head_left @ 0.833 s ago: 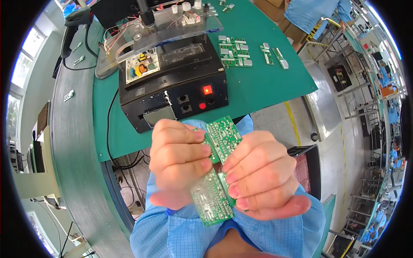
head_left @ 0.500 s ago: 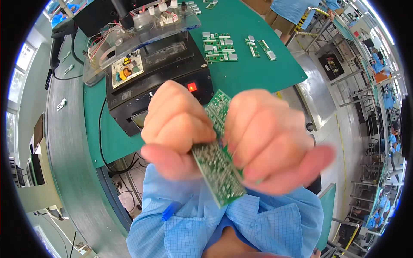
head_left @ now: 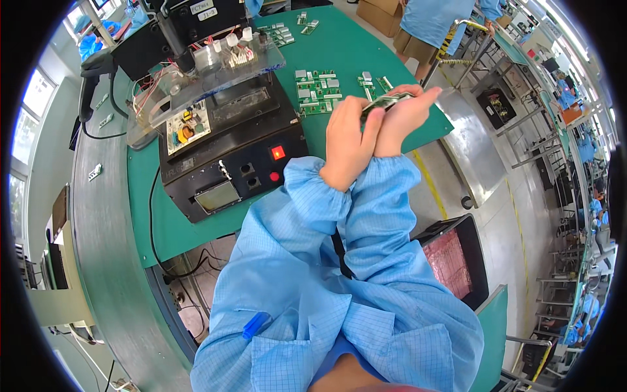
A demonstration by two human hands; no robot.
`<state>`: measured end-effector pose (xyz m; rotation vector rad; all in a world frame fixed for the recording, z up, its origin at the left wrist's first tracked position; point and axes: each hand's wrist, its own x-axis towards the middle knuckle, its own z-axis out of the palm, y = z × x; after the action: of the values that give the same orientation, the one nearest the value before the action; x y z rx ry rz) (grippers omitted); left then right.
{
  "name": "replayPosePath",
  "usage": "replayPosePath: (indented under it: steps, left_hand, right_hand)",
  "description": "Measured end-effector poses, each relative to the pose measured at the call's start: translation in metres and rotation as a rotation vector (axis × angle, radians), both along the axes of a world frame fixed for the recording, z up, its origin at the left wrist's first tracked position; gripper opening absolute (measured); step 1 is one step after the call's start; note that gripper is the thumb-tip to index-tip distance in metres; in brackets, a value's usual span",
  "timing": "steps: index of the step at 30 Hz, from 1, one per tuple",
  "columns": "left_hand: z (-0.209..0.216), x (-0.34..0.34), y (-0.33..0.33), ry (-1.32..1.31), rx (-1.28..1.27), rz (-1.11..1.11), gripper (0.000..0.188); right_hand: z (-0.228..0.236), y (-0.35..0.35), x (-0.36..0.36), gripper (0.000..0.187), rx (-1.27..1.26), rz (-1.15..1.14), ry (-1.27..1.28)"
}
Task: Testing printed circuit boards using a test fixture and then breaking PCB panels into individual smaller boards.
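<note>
Over the right side of the green bench, both my hands are close together around a green circuit board (head_left: 390,100), seen nearly edge-on and largely covered by fingers. My left hand (head_left: 349,134) is closed at its left end, thumb pointing up. My right hand (head_left: 401,124) grips it from the right, its thumb sticking out to the side. Whether one board or two are in my hands, I cannot tell. Just beyond them, a few small circuit boards (head_left: 367,81) lie on the bench, and more boards (head_left: 318,91) sit grouped to the left.
A black test box (head_left: 228,130) with a lit red switch (head_left: 278,152) stands left on the green bench top (head_left: 326,29). A clear plate with wires (head_left: 222,59) hangs over it. A barcode scanner (head_left: 98,72) is at far left; a black bin (head_left: 457,261) stands right.
Both hands have moved away from my chest, up and forward over the bench's right side, carrying the board. It has turned from face-on to nearly edge-on.
</note>
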<state>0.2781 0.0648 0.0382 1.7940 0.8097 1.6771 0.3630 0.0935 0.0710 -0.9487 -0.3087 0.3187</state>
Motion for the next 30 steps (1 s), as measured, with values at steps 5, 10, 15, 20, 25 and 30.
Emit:
replayPosePath:
  steps: [5, 10, 15, 20, 25, 30]
  left_hand:
    - [-0.006, -0.012, 0.008, 0.113, -0.604, -0.108, 0.031]
    - [-0.038, -0.027, -0.006, 0.451, -0.377, -0.064, 0.041]
    - [-0.048, -0.023, -0.018, 0.897, 0.055, 0.288, 0.048]
    - [-0.048, -0.024, -0.017, 0.964, 0.076, 0.313, 0.039]
    - [-0.038, -0.017, -0.014, 1.232, 0.242, 0.359, 0.020]
    - [-0.043, -0.016, -0.002, 1.315, 0.223, 0.359, 0.014]
  right_hand:
    - [-0.014, 0.017, 0.032, 0.066, -0.248, 0.218, -0.150]
    - [-0.059, 0.039, 0.069, 0.060, -0.650, 0.430, -0.650]
    - [-0.066, 0.061, 0.054, 0.043, -0.824, 0.490, -0.944]
    - [-0.079, 0.109, 0.050, 0.041, -0.736, 0.407, -1.450]
    - [-0.085, 0.163, 0.017, 0.041, -0.451, 0.642, -1.576]
    - [-0.067, 0.191, -0.004, 0.043, -0.838, 0.829, -1.872]
